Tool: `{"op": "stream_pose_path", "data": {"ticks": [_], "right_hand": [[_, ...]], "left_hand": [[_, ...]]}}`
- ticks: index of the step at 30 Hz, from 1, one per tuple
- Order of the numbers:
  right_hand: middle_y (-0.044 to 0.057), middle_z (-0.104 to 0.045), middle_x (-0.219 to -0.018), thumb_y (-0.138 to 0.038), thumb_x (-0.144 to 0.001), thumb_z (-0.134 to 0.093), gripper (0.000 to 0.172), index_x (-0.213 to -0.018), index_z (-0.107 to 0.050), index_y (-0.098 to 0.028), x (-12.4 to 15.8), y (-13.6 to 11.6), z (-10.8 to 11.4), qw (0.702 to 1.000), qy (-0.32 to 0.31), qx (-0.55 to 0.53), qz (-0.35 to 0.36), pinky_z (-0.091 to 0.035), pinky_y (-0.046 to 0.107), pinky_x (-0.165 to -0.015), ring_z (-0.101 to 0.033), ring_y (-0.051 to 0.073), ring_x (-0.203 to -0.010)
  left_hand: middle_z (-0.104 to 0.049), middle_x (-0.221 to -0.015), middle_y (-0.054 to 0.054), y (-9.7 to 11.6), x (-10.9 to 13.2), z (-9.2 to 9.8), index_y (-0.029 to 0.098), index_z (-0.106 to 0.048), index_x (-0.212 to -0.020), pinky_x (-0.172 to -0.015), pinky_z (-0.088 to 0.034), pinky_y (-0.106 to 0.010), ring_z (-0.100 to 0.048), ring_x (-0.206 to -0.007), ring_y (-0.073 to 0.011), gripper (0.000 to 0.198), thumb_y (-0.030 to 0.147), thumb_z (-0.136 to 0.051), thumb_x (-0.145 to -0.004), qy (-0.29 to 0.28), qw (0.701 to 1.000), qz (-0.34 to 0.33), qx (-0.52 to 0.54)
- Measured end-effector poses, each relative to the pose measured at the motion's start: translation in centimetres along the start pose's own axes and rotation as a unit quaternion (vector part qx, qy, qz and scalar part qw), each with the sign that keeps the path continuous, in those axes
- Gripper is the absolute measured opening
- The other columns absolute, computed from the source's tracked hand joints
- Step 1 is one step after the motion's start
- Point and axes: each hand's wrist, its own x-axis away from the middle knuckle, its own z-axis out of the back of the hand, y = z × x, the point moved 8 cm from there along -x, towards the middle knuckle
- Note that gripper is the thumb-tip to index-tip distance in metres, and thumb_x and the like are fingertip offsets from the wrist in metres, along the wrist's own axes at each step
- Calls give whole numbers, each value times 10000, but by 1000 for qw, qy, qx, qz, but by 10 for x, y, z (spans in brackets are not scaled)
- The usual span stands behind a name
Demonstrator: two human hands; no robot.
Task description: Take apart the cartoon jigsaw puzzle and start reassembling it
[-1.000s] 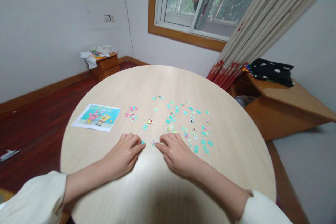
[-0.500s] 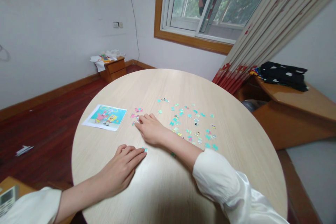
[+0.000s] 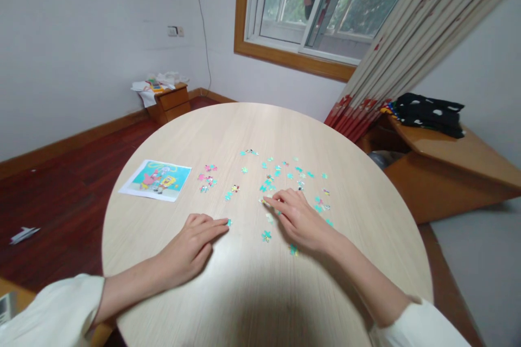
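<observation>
My left hand (image 3: pixel 195 244) rests low over the round table, its fingers pressed together, with a small turquoise puzzle piece (image 3: pixel 229 222) at the fingertips. My right hand (image 3: pixel 299 217) reaches in from the right, palm down. Its index finger is stretched out, the tip touching a pale yellowish puzzle piece (image 3: pixel 262 200); other pieces lie partly hidden under the hand. A turquoise piece with yellow (image 3: pixel 266 236) and another turquoise piece (image 3: pixel 293 250) lie nearer to me. Pink pieces (image 3: pixel 209 179) form a loose group on the left, and two pieces (image 3: pixel 232 192) lie between the groups.
A printed cartoon picture (image 3: pixel 157 180) lies on the left of the round wooden table (image 3: pixel 260 124). Loose turquoise pieces (image 3: pixel 310 174) are scattered right of centre. A small drawer cabinet (image 3: pixel 171 102) stands in the corner, and a wooden desk (image 3: pixel 427 168) with dark cloth at the right.
My right hand has left the pink group and moved right to the scattered pieces. My left hand has shifted slightly right and away from me with its piece. The view has shifted a little.
</observation>
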Motion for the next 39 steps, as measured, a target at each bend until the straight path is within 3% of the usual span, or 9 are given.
{"op": "stream_pose_path", "data": {"ticks": [6,10,18,24,32,37,39], "right_hand": [[87,-606,-960,-20,-841,-352,449,-1183,-583,-195,38,1,-5,999,4,-15,-33,-371,364,-803,-493,202,-893],[87,-612,-946,-7,-836,-352,419,-1125,-602,-178,47,-2,-5,998,31,-36,-33,-367,345,-792,-497,198,-897],[83,-613,-927,-24,-847,-376,370,-1079,-619,-179,42,-10,-15,999,27,-23,-20,-359,347,-793,-484,198,-878],[99,-589,-960,-5,-813,-385,405,-1129,-593,-150,37,6,-9,997,20,21,-71,-355,347,-803,-471,211,-902],[110,-577,-956,-31,-821,-400,364,-1089,-619,-144,21,16,-16,995,-9,55,-81,-325,346,-786,-454,224,-894],[94,-560,-925,-37,-851,-404,341,-1069,-639,-155,16,12,-16,996,-12,46,-72,-311,331,-773,-445,205,-880],[89,-556,-914,-46,-862,-411,331,-1068,-643,-162,15,11,-16,996,-12,50,-68,-303,327,-762,-440,199,-869]], "left_hand": [[-634,-1014,-103,-9,0,5,175,-643,-1089,-788,-400,-389,-517,-915,-224,409,67,-343,-834,47,998,11,-32],[-613,-1015,-118,-5,2,1,156,-628,-1114,-766,-398,-386,-510,-895,-225,409,49,-351,-833,36,998,-2,-52],[-597,-1108,-138,10,-7,-11,153,-573,-1226,-821,-403,-432,-481,-962,-252,456,55,-365,-832,14,996,-22,-81],[-585,-1255,-121,14,-17,-14,154,-555,-1239,-858,-368,-437,-480,-988,-254,461,51,-361,-834,-2,994,-40,-97],[-615,-1194,-120,24,-18,-13,151,-557,-1207,-848,-348,-415,-512,-951,-230,442,39,-358,-829,-21,994,-80,-66],[-584,-1091,-128,19,-48,-1,161,-570,-1185,-823,-356,-410,-477,-951,-248,411,84,-356,-844,2,993,-60,-99],[-537,-1159,-137,18,-69,-5,186,-527,-1265,-839,-360,-427,-453,-1004,-273,478,100,-395,-814,-24,990,-54,-126]]}}
